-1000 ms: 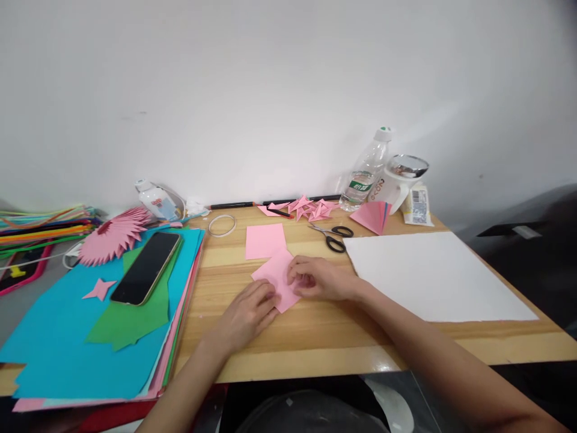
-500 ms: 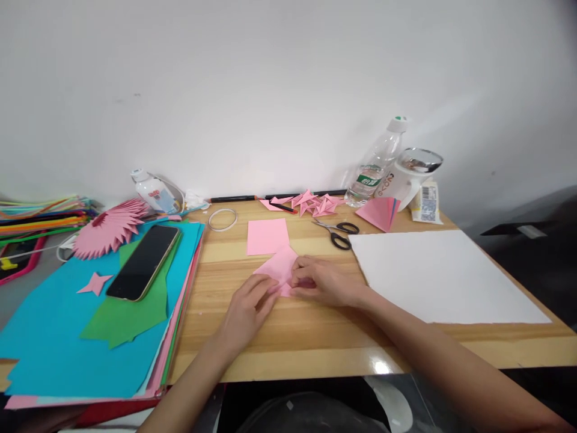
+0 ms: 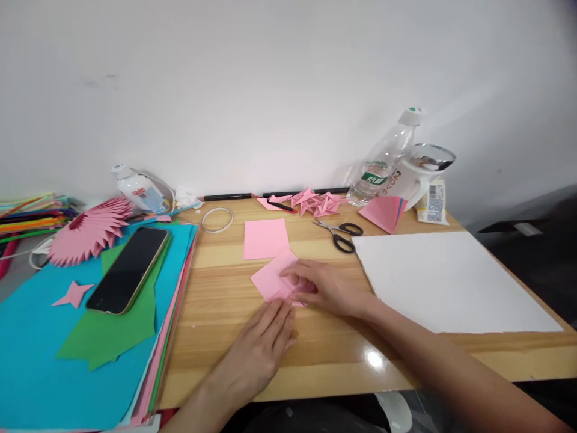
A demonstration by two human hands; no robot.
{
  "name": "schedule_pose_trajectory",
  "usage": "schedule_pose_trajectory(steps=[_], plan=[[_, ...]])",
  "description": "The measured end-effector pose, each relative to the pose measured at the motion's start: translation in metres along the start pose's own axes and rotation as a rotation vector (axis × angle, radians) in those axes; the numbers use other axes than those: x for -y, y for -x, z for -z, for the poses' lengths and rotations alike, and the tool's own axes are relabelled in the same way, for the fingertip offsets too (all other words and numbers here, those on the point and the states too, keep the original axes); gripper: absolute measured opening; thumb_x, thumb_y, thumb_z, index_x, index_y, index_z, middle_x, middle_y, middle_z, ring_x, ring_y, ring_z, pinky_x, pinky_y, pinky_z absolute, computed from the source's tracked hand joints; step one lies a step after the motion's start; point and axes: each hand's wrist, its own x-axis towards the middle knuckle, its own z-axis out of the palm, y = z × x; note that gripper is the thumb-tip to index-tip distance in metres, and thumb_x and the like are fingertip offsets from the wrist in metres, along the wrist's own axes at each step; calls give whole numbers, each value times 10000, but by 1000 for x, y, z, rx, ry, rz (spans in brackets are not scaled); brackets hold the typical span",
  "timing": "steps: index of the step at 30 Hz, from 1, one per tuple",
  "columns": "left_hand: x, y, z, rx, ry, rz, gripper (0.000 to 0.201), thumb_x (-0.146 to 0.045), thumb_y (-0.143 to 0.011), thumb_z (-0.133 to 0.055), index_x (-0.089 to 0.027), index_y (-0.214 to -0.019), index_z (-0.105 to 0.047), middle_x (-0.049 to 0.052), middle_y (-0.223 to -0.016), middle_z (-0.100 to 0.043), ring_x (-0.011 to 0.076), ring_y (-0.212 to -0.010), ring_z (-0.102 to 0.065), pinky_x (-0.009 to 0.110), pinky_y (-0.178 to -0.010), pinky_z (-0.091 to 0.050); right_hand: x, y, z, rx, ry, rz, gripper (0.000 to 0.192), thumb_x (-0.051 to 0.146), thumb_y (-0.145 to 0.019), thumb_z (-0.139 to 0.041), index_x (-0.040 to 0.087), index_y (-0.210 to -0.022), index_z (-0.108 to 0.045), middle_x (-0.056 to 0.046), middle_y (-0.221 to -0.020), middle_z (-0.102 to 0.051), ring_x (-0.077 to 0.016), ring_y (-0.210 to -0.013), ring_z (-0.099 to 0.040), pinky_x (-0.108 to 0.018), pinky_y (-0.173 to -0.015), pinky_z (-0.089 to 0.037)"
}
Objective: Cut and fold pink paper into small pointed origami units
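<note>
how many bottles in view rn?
2. A small white bottle lies tilted at the back left beside the pink paper fan; a clear water bottle leans at the back right against the white jug.

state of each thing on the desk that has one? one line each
pink paper: partly folded, flat on desk, pinned under both hands
right hand: pressing on the paper
left hand: flat, fingertips at the paper's near edge
pink square: unfolded, flat
scissors: closed, lying flat
water bottle: capped, leaning
phone: screen dark, face up
white sheet: flat, unfolded
</note>
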Motion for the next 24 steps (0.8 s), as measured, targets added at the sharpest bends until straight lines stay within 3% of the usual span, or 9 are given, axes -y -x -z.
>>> schedule_pose_trajectory(steps=[6, 11, 24], plan=[[-2, 0, -3, 78, -50, -13, 392, -281, -960, -368, -40, -1241, -497, 166, -1284, -558, 280, -1249, -463, 422, -1033, -385, -4, -1, -1, 28, -34, 22, 314, 185, -850, -568, 227, -1157, -618, -62, -952, -602, -164, -786, -577, -271, -688, -443], [1, -5, 1, 73, -45, -8, 443, -361, -952, -365, -37, -1204, -531, 173, -1274, -566, 280, -1222, -493, 403, -1039, -368, -6, -1, -3, 20, 1, 50, 357, 126, -878, -487, 239, -1197, -602, -64, -927, -599, -171, -826, -579, -281, -726, -450], [2, -4, 1, 88, -19, 1, 471, -389, -919, -435, -34, -1217, -525, 163, -1330, -514, 304, -1258, -444, 406, -1007, -425, -4, -2, 9, 145, -50, 41, 440, 200, -841, -582, 228, -1278, -535, -71, -1009, -576, -165, -796, -557, -291, -713, -453]])
